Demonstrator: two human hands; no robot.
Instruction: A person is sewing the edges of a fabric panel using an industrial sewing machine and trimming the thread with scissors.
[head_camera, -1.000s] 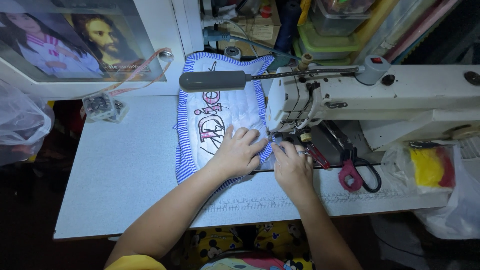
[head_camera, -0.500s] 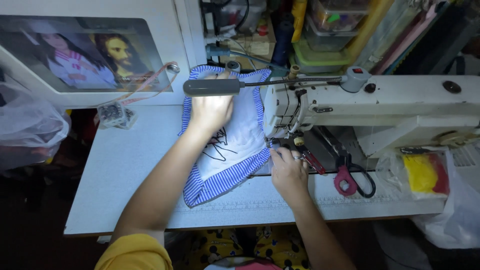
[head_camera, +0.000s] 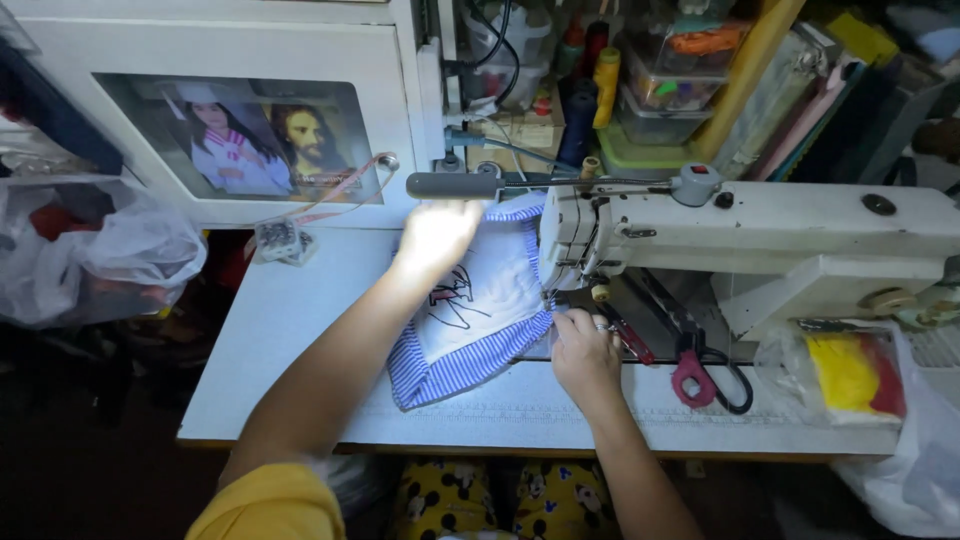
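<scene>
Your left hand (head_camera: 437, 232) has moved up the fabric piece (head_camera: 478, 312). A second ago it lay flat on the near part of the cloth, close beside your right hand; now it is stretched out to the far end, under the bright lamp bar (head_camera: 455, 185), resting on top of the white quilted centre. The cloth itself has turned with that reach: it now lies slanted across the bench (head_camera: 300, 330), its blue-and-white striped border pointing toward you at the lower left and its far edge tucked in by the head of the sewing machine (head_camera: 720, 235). Judging from that, you are swinging the piece around so a new stretch of the border runs to the needle.

Your left grip is open and flat, palm down on the cloth, pressing and not pinching. Glare from the lamp washes out the fingers, so how far they spread is hard to read. Your right hand (head_camera: 585, 352) has stayed near the needle area, fingers curled at the striped edge where it meets the machine. It touches the border, but I cannot tell whether it pinches it or only guides it.

The cloth lies between your two hands, the left on its far end and the right at its right edge. The pink-handled scissors (head_camera: 700, 370) lie on the bench just right of your right hand, untouched.
</scene>
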